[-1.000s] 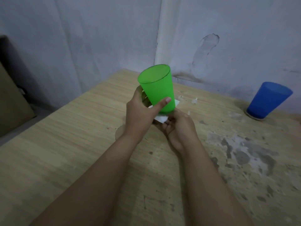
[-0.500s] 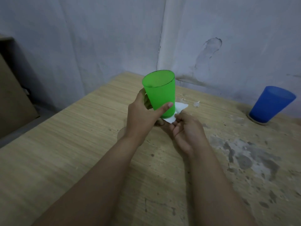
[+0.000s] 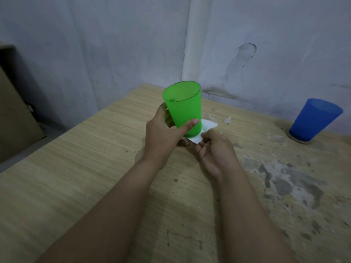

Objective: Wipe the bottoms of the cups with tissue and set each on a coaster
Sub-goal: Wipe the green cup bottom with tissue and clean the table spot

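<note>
Green cup (image 3: pixel 182 107) upright above the wooden table (image 3: pixel 76 168): my left hand (image 3: pixel 163 137) is gripping it, thumb across its front, while my right hand (image 3: pixel 214 149) is pinching white tissue (image 3: pixel 201 132) under its base. What is apparently a coaster (image 3: pixel 139 157) is peeking out beneath my left wrist. Far right, a blue cup (image 3: pixel 314 119) is standing on another coaster (image 3: pixel 299 140).

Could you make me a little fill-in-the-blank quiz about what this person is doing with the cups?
1. The left hand grips the ____ cup.
2. The right hand holds a white ____ under that cup's bottom.
3. The blue cup stands on a round ____ near the wall.
4. Both cups have their open mouths facing ____.

Missing words: green; tissue; coaster; up
</note>
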Action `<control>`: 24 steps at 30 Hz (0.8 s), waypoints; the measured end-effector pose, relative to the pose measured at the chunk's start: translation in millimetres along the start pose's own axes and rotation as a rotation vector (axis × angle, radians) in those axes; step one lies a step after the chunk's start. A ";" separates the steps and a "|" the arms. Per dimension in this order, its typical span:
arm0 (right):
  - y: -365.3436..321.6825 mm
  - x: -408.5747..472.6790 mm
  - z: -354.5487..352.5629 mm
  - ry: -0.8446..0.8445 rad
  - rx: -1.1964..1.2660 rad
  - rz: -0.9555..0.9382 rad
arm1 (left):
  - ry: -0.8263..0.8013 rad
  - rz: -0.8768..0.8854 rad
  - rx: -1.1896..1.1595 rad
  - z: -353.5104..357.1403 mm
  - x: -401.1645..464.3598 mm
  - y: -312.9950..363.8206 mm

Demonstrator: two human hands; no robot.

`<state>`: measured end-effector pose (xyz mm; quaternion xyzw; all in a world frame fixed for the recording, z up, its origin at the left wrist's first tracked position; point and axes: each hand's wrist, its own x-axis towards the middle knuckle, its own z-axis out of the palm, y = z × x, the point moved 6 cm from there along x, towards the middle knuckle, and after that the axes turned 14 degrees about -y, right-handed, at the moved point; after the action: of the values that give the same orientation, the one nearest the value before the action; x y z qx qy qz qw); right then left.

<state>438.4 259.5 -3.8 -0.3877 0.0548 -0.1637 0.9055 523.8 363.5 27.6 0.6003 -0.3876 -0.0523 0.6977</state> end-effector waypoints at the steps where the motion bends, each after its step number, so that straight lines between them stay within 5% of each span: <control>1: 3.1 0.4 0.9 -0.001 0.001 0.014 | -0.004 -0.003 -0.007 0.6 -0.1 0.3; 11: -5.1 -0.7 -7.6 0.123 -0.054 -0.070 | 0.003 -0.030 -0.072 -2.0 1.4 -1.9; 18: 5.0 0.8 -1.3 0.042 -0.055 -0.005 | -0.038 -0.013 -0.002 2.6 -0.8 7.0; 24: -1.7 -0.2 -4.9 0.042 -0.048 0.002 | 0.096 -0.011 0.070 -13.8 -1.2 8.9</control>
<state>436.7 255.1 -5.9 -0.4057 0.0780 -0.1696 0.8947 527.8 377.6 35.1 0.6282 -0.3517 -0.0137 0.6939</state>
